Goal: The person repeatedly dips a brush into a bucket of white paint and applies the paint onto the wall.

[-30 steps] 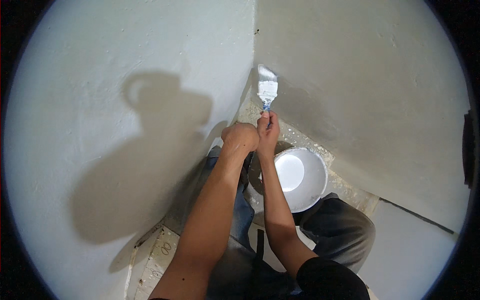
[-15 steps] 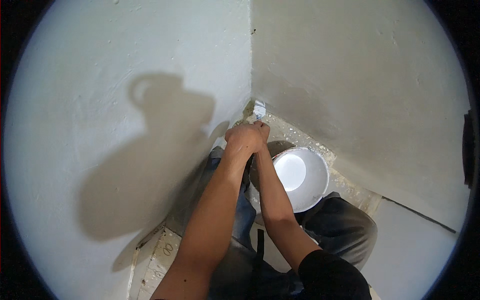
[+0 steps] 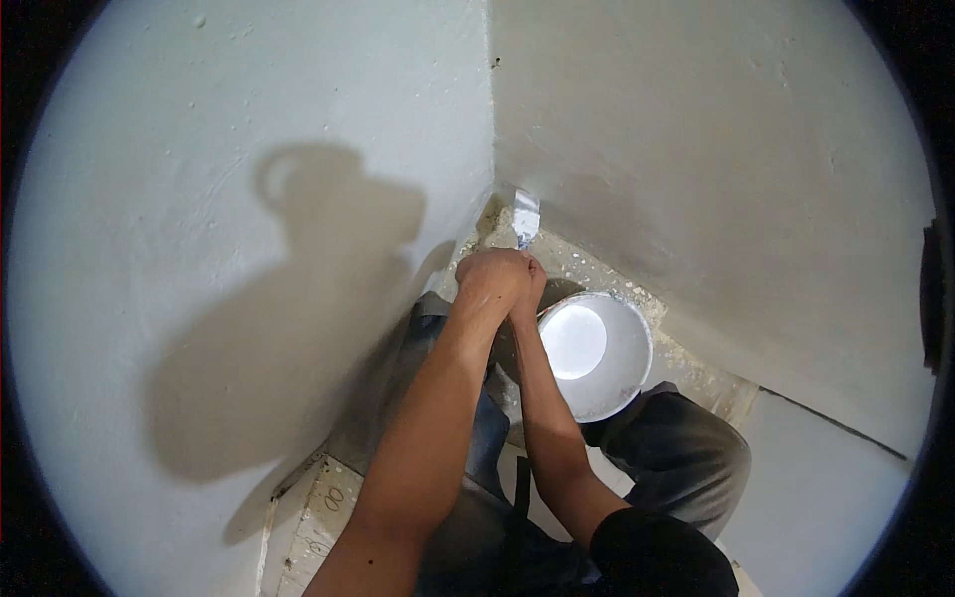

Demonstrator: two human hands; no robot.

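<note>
My left hand (image 3: 491, 275) and my right hand (image 3: 533, 286) are closed together, one against the other, low in the corner. From between them sticks out a flat paintbrush (image 3: 526, 215), its head coated white and pointing at the foot of the right wall. The handle is hidden by my hands, and so are most of my fingers. Just right of my right forearm stands a round bucket (image 3: 627, 348) with white paint (image 3: 576, 341) inside.
A pale left wall (image 3: 199, 119) and a greyer right wall (image 3: 696, 129) meet ahead of me. Along their foot runs a paint-spattered floor strip (image 3: 587, 267). My knee (image 3: 686, 453) is beside the bucket. A dark shadow falls on the left wall.
The paintbrush has shifted slightly right, and more of its head shows. Both hands have moved a little right and nearer to me. The bucket has stayed in place.
</note>
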